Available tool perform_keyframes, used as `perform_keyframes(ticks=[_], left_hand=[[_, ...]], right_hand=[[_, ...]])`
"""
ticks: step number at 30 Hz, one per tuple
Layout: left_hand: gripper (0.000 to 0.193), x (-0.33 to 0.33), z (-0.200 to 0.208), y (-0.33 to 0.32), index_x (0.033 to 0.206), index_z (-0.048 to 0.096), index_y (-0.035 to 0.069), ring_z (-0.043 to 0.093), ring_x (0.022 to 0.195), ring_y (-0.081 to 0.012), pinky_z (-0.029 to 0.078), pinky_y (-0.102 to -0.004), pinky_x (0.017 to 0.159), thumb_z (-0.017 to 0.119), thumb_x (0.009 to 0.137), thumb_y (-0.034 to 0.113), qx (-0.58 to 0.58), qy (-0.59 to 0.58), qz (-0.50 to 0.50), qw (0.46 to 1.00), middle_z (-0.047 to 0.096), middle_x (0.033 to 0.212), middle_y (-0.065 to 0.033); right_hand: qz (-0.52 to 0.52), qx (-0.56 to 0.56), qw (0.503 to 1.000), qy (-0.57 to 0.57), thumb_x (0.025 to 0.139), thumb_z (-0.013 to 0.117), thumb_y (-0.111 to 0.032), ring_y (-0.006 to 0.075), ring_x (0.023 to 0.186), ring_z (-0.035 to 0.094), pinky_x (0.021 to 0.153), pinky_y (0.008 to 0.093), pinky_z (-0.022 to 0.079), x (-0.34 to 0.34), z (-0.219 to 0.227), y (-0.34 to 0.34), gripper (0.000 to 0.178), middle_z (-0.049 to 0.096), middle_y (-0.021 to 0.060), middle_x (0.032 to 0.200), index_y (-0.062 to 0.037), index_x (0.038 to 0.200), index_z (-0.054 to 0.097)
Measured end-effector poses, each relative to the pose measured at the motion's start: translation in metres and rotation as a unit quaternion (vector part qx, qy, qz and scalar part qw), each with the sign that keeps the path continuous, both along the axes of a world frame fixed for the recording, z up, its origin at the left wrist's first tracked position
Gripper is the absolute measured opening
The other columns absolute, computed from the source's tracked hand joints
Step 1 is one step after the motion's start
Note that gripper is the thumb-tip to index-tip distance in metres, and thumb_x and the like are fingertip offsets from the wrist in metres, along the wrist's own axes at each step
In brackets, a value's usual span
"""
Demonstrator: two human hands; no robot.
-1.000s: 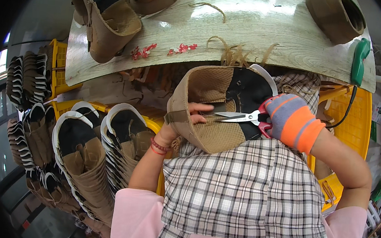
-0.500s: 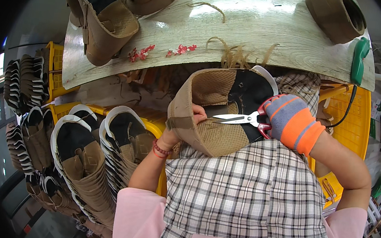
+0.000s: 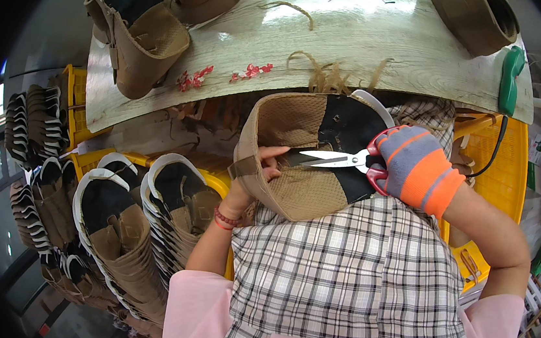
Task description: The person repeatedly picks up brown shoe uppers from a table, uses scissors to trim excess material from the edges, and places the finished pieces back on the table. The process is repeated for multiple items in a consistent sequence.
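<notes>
A brown boot upper (image 3: 291, 122) with black lining and a white edge rests against my checked apron at the table's front edge. My left hand (image 3: 269, 164) grips its left wall, fingers reaching inside and the rest of the hand outside. In my right hand (image 3: 414, 166), which wears a grey and orange striped glove, is a pair of red-handled scissors (image 3: 343, 160). Their blades are parted inside the upper, with the tips close to my left fingers. Whether any thread lies between the blades is too small to tell.
More boot uppers (image 3: 146, 40) stand on the table (image 3: 230, 48), beside loose thread clumps (image 3: 328, 80) and red scraps (image 3: 194, 78). A green corded tool (image 3: 511, 81) lies at the right edge. Stacked uppers (image 3: 123, 239) fill the left side; a yellow crate (image 3: 508, 172) is on the right.
The scissor blades have parted wider. My left fingers have shifted up and slightly left, and have spread from a pinched pose inside the upper.
</notes>
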State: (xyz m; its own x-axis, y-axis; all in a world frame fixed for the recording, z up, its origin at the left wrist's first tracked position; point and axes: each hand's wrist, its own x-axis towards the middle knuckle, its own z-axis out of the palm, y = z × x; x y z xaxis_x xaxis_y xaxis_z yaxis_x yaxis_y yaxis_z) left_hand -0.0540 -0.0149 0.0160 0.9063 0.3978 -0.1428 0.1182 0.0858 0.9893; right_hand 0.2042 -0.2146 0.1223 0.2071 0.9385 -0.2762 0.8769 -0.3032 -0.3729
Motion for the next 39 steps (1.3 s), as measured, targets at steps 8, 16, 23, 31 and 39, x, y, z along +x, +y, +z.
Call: perform_keyframes(ticks=[8, 16, 23, 31, 39], left_hand=[[0.009, 0.005, 0.011, 0.002, 0.089, 0.076, 0.003, 0.06, 0.076, -0.0186, 0.049, -0.0313, 0.071, 0.077, 0.081, 0.005, 0.107, 0.017, -0.005, 0.994, 0.068, 0.08, -0.0056], [0.01, 0.004, 0.012, -0.004, 0.084, 0.067, 0.002, 0.057, 0.075, -0.0141, 0.045, -0.0262, 0.069, 0.071, 0.089, 0.01, 0.112, -0.014, 0.027, 0.993, 0.061, 0.084, -0.0043], [0.013, 0.002, 0.012, -0.005, 0.083, 0.066, 0.002, 0.055, 0.075, -0.0139, 0.044, -0.0265, 0.069, 0.07, 0.091, 0.012, 0.088, -0.02, 0.035, 0.995, 0.06, 0.084, -0.0039], [0.018, -0.01, -0.002, 0.0, 0.094, 0.062, 0.002, 0.056, 0.07, -0.0128, 0.045, -0.0247, 0.062, 0.067, 0.094, 0.019, -0.161, 0.0, 0.14, 0.977, 0.061, 0.078, -0.005], [0.022, -0.019, 0.026, 0.014, 0.095, 0.058, 0.001, 0.066, 0.068, -0.01, 0.053, -0.0209, 0.062, 0.077, 0.083, 0.006, -0.465, 0.165, -0.027, 0.869, 0.066, 0.078, -0.0026]], right_hand=[[0.095, -0.162, 0.981, -0.046, 0.076, 0.074, -0.032, 0.0285, 0.082, 0.07, 0.072, 0.0371, 0.055, -0.006, -0.002, 0.028, 0.027, 0.072, 0.0092, 0.084, -0.0095, 0.09, 0.074], [0.144, -0.152, 0.977, -0.038, 0.078, 0.072, -0.032, 0.0288, 0.078, 0.071, 0.067, 0.0382, 0.054, -0.01, 0.004, 0.043, 0.026, 0.073, 0.0107, 0.08, -0.0081, 0.087, 0.074], [0.184, -0.161, 0.968, -0.052, 0.081, 0.068, -0.026, 0.0271, 0.077, 0.072, 0.062, 0.0397, 0.054, -0.018, 0.006, 0.056, 0.021, 0.074, 0.0087, 0.08, -0.0084, 0.09, 0.075], [0.047, -0.089, 0.994, -0.031, 0.082, 0.07, -0.031, 0.0319, 0.078, 0.07, 0.067, 0.0412, 0.055, 0.004, 0.011, 0.033, 0.023, 0.07, 0.0107, 0.078, -0.0091, 0.088, 0.073], [0.087, -0.119, 0.989, 0.031, 0.079, 0.074, -0.033, 0.0335, 0.088, 0.067, 0.076, 0.0404, 0.054, 0.006, 0.015, -0.003, 0.032, 0.069, 0.0153, 0.083, -0.0034, 0.089, 0.07]])
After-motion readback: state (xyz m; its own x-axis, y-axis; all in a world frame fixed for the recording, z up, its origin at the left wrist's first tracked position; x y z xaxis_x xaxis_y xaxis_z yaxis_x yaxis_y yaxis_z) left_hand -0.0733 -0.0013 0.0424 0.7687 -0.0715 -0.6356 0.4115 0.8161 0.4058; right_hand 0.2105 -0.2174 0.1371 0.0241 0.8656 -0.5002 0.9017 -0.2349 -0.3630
